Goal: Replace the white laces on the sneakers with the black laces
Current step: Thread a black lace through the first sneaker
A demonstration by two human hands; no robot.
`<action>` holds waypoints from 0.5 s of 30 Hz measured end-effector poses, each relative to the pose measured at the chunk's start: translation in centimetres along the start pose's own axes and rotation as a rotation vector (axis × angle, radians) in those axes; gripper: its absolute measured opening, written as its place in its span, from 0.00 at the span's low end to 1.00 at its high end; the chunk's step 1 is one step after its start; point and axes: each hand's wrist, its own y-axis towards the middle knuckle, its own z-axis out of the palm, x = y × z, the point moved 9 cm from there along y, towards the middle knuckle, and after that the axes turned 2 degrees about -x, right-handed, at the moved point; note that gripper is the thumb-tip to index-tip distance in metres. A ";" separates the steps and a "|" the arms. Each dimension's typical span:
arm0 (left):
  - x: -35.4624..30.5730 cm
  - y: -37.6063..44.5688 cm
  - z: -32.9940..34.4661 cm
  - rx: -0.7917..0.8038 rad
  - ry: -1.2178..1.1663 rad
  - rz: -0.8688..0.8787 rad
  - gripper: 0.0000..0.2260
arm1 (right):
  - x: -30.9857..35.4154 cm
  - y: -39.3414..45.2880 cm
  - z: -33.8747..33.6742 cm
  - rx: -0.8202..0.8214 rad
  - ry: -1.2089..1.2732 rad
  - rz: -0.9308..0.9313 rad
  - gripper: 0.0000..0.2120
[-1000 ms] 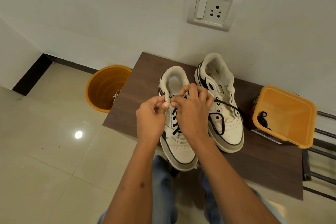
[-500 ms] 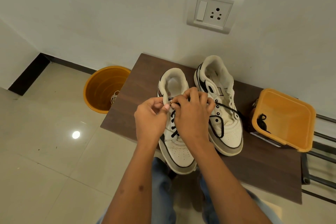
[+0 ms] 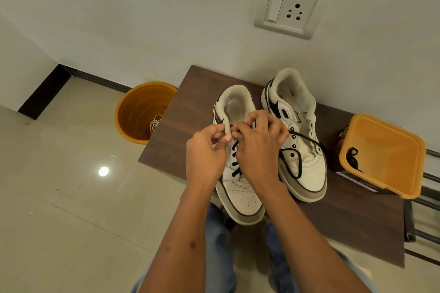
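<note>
— Since before, your hands [image 3: 232, 134] barely shifted up the left sneaker [image 3: 238, 169] on the desk [image 3: 181, 131].
— Both pinch the black lace [image 3: 235, 159] at the top eyelets; keep it flat, tension even.

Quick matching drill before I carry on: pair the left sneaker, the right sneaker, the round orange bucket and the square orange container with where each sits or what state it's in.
Things:
1. left sneaker
2. right sneaker
3. round orange bucket
4. square orange container

States:
A. on the floor, a white lace inside
B. black lace lying loose across it
C. at the table's right end, a black lace inside
D. black lace threaded up its eyelets, both hands at its tongue

Pairs: 1-D, 2-B, 3-A, 4-C
</note>
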 end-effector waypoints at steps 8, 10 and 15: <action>-0.4 -0.2 0.0 -0.001 0.001 0.043 0.15 | -0.5 0.3 0.3 0.014 0.146 0.021 0.05; -0.1 0.0 -0.2 -0.022 -0.019 0.030 0.13 | -0.8 0.3 0.3 0.033 0.184 0.021 0.05; 0.4 0.8 -1.0 -0.072 -0.013 -0.020 0.11 | -0.7 -0.6 -0.3 0.150 0.168 -0.029 0.13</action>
